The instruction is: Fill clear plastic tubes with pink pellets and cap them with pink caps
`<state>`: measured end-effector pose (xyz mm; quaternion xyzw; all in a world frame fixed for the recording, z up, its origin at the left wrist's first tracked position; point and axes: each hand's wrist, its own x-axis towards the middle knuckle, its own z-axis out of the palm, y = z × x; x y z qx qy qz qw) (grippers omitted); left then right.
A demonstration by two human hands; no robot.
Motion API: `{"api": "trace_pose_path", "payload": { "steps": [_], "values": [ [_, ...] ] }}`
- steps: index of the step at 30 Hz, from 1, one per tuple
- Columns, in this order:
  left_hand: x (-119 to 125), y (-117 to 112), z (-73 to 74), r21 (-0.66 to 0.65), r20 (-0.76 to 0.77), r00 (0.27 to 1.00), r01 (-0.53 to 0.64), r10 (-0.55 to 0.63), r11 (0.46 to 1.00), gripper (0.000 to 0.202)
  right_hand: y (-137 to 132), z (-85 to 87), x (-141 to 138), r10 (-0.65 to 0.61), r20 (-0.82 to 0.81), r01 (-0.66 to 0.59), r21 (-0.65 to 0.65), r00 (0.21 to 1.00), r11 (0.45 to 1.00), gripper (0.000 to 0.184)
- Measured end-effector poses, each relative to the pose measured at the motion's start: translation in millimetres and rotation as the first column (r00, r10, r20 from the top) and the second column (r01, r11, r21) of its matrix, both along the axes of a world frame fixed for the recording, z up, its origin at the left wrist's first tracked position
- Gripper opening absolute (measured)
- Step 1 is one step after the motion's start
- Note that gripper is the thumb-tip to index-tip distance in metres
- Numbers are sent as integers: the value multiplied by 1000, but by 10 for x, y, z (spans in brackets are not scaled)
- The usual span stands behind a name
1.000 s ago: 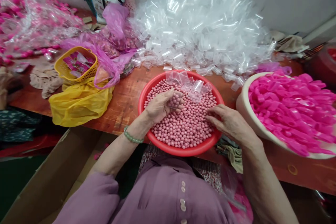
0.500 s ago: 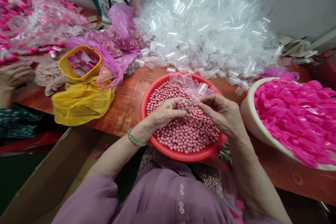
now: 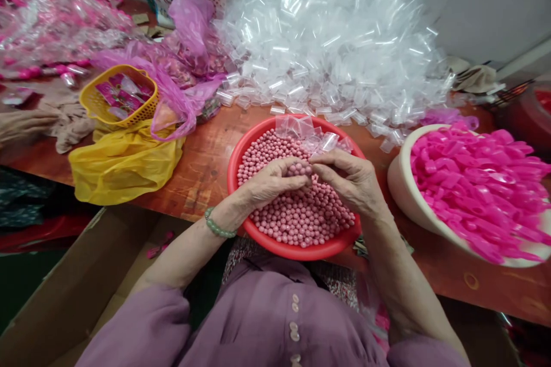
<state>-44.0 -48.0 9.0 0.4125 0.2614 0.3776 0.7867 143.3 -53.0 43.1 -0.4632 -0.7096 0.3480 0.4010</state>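
Over a red basin of pink beads, my left hand is closed round a small clear plastic tube with several pink beads in it. The thumb lies along the near side of it. My right hand has its thumb and fingertips pinched together at the right end of the tube; whatever sits between those tips is too small to make out. Loose clear plastic pieces rest on the beads at the basin's back edge.
Behind the basin rises a heap of clear plastic tubes. A white tub of bright pink plastic parts stands at the right. On the left are a yellow basket, a yellow bag and another person's hand.
My right hand has moved left, and its fingertips now meet the tube in my left hand. The view has shifted slightly. The other person's hand at the left has moved.
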Motion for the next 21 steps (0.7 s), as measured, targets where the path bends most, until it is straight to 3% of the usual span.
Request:
{"api": "trace_pose_path", "payload": {
  "steps": [4,9,12,17,21],
  "values": [
    [-6,31,73,-60,13,996,-84,85,995,43,-52,-42,123,-188,-140,180,-66,972,981,25],
    [-27,82,103,-125,-28,978,-210,209,970,28,-50,-78,425,-330,0,330,10,944,944,14],
    [-23,90,83,-89,-64,963,-267,262,960,20,10,-126,511,-297,173,278,128,939,952,13],
    [-19,48,100,-72,-110,984,-152,144,986,26,70,-173,345,-189,501,89,218,844,972,20],
    [-82,38,163,-101,-204,958,-223,199,969,20,54,-120,412,-230,554,101,253,800,962,19]
  ]
}}
